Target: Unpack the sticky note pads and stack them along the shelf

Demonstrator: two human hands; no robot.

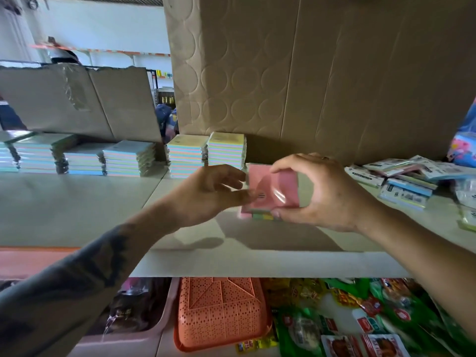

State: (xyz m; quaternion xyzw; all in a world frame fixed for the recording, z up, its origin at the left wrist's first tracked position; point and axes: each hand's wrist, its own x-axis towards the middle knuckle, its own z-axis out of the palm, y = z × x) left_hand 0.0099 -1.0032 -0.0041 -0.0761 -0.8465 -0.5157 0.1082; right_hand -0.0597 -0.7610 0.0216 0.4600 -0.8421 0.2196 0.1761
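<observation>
Above the shelf (pixel 231 256), right hand (pixel 319 191) clamps the pad (pixel 268 191); left hand (pixel 211 194) seemingly pinches its wrap. Tugging could topple the stacks (pixel 206 153) at 11 o'clock.

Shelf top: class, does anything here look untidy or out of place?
Yes. At the right end of the shelf, the packaged pads lie in a loose, overlapping heap at mixed angles, unlike the squared stacks along the back. Behind, the cardboard sheet has a torn, ragged top edge.
</observation>
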